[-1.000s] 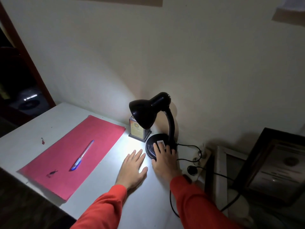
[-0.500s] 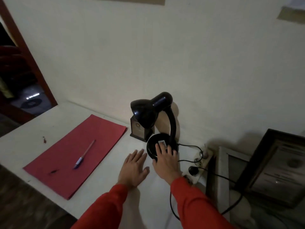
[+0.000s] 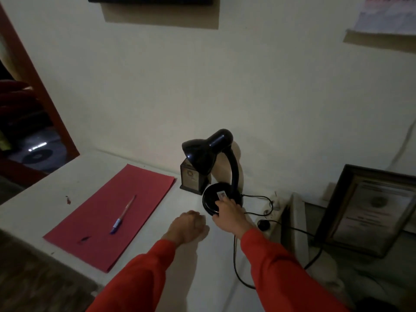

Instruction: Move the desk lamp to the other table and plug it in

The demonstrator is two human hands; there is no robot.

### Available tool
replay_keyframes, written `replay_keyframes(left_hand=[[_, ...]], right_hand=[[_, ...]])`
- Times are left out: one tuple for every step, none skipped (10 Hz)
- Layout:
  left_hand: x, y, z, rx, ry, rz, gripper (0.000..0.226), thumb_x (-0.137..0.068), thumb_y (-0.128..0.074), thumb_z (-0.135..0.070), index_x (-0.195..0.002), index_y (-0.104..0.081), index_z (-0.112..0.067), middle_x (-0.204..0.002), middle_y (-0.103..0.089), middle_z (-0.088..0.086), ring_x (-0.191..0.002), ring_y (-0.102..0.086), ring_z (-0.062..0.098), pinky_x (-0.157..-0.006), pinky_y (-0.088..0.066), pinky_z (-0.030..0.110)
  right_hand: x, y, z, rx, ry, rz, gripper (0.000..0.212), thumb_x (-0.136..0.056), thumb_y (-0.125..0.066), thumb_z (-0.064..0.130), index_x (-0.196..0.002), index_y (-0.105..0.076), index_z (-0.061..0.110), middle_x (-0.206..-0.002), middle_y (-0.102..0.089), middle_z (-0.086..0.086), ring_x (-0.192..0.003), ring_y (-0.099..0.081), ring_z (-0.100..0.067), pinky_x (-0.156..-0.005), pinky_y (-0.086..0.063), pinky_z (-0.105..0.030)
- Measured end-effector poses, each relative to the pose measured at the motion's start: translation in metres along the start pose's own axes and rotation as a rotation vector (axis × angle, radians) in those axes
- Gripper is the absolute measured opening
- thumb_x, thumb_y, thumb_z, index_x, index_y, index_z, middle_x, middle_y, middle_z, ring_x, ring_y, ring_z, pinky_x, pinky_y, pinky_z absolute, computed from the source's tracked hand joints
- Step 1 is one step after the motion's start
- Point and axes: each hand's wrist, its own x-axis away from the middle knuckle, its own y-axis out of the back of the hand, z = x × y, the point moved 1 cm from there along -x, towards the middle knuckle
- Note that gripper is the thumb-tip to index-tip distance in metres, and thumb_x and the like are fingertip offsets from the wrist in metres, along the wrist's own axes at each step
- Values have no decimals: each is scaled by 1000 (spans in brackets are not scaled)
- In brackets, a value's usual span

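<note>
A black desk lamp (image 3: pixel 201 154) with a bent neck stands unlit on the white table (image 3: pixel 38 199) by the wall. My right hand (image 3: pixel 228 213) lies on its round base (image 3: pixel 210 198), fingers on top beside a white sticker and thumb at the front rim. My left hand (image 3: pixel 188 226) rests on the table just left of the base, curled into a loose fist with nothing in it. The lamp's black cord (image 3: pixel 235 262) loops over the table edge. A black plug (image 3: pixel 263 224) sits in the white power strip (image 3: pixel 273 208) to the right.
A small dark plaque box (image 3: pixel 190 179) stands behind the lamp shade. A red paper sheet (image 3: pixel 96 221) with a pen (image 3: pixel 122 216) lies on the left. A framed certificate (image 3: pixel 371 210) leans at the right, behind a white frame (image 3: pixel 298 221). A doorway (image 3: pixel 24 131) opens at far left.
The lamp went from lit to dark. My left hand curled from flat into a fist. My right hand stayed on the base, its thumb now at the rim.
</note>
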Motion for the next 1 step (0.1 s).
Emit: replay_keyframes(left_hand=[[12, 11, 0, 2, 8, -10, 39, -93, -45, -33, -126, -53, -14, -133, -53, 13, -121, -50, 29, -99, -42, 38]], right_hand=[[19, 13, 8, -112, 16, 39, 46, -91, -53, 24, -131, -50, 3, -143, -43, -16, -130, -41, -33, -107, -39, -42]])
